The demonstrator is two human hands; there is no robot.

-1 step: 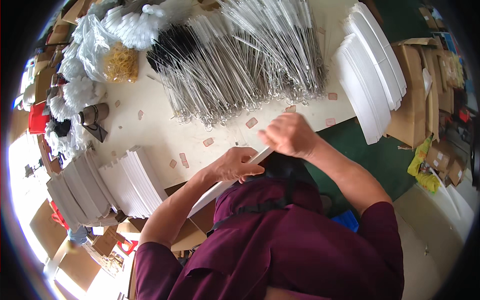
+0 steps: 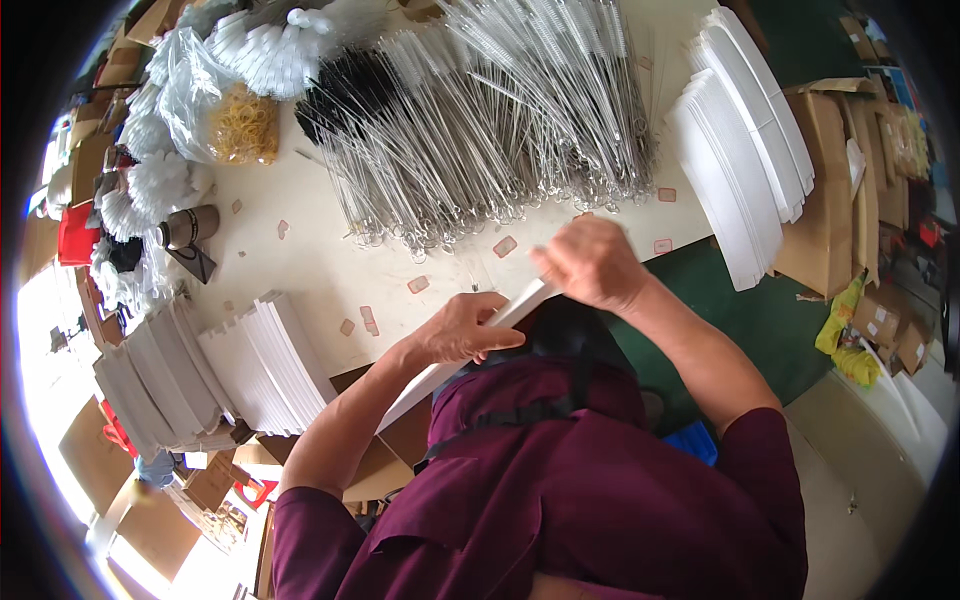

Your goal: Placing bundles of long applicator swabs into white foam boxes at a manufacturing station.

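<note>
A long, slim white box (image 2: 523, 301) slants across the front of my body, its lower end passing behind my left forearm. Partway along it, my left hand (image 2: 462, 331) is closed around the box. My right hand (image 2: 597, 265) is curled in a fist at the upper end and grips it there; its fingertips are slightly blurred. Beyond both hands, several thin wire-handled brushes (image 2: 490, 140) with looped ends lie heaped on the pale table (image 2: 300, 255). Some have black bristles, others whitish ones. What the box contains is hidden.
Stacked flat white boxes (image 2: 728, 170) lie at the table's right edge, more white boxes (image 2: 265, 355) at the left. A bag of yellow rubber bands (image 2: 243, 125) sits far left beside clear plastic bundles (image 2: 270, 50). Brown cardboard (image 2: 820, 190) stands right of the table.
My right hand has shifted slightly right and upward. More of the white box shows between my hands. My left hand stays nearly in place.
</note>
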